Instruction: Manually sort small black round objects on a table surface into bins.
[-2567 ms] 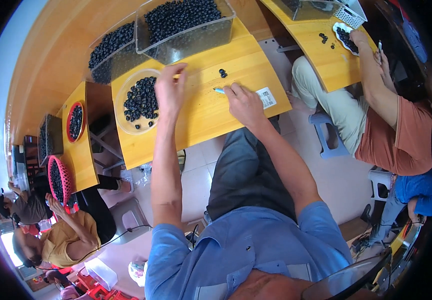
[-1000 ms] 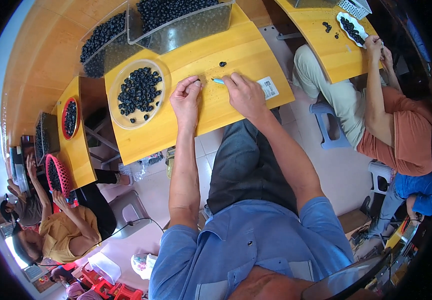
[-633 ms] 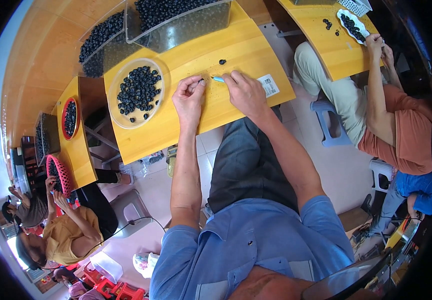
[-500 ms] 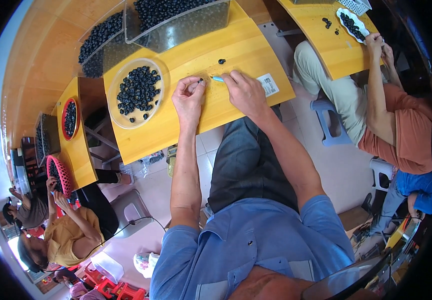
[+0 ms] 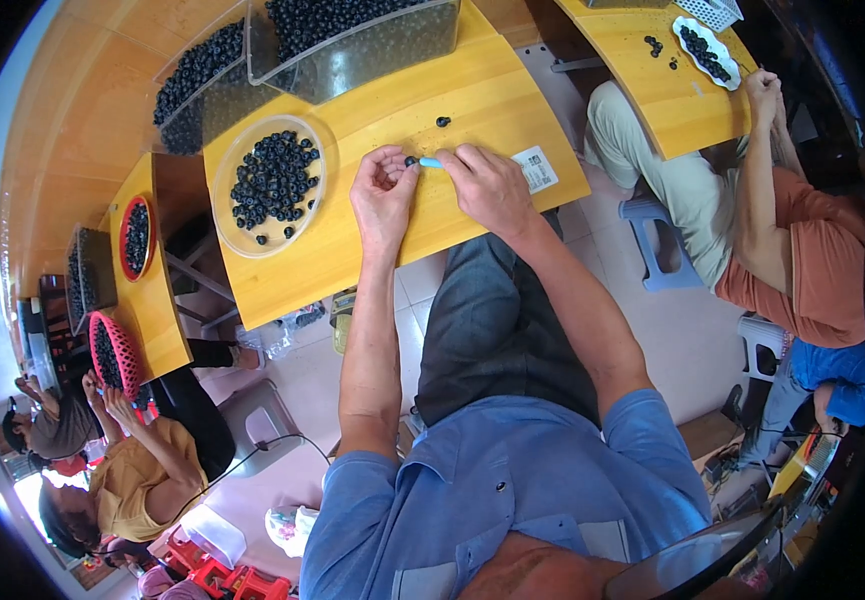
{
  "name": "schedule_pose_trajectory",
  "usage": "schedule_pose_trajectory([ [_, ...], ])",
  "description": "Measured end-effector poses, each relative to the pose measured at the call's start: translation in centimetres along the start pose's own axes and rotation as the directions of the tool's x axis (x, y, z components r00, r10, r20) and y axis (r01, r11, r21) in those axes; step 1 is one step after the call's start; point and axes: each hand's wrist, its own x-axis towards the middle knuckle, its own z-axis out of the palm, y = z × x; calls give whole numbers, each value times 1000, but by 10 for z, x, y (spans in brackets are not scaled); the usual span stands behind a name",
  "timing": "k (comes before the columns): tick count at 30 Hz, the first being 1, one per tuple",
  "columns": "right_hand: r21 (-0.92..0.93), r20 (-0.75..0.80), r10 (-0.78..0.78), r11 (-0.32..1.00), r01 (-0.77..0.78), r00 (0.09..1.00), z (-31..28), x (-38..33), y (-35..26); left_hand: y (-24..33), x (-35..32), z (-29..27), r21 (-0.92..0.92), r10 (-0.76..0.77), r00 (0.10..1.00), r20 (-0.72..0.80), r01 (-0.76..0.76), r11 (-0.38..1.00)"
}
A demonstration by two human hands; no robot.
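Note:
Between the thumb and fingers of my left hand is a small black round piece, too small to identify exactly. My right hand is closed round a slim light-blue tool; its tip meets the black piece or lies right beside it. One loose black piece rests on the yellow table just beyond my hands. To the left, a shallow round clear tray holds many similar pieces. A white printed label lies to the right of my right hand.
Two clear bins heaped with black pieces stand along the table's far side. At right, a person in an orange top sits by another table with a white dish. Someone in yellow works at left near a pink basket.
The black piece shows more fully between my left fingers, and the blue tool's tip has come up to it. At right, the other person's hands have drawn away from the white dish.

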Motion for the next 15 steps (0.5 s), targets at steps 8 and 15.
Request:
schedule_pose_trajectory([
  [8,8,0,-12,1000,12,1000,1,-1,-1,3,-3,1,39,-39,999,18,39,999],
  [15,22,30,6,1000,-7,1000,1,1,-3,-4,-1,-3,10,-14,1000,18,14,1000],
])
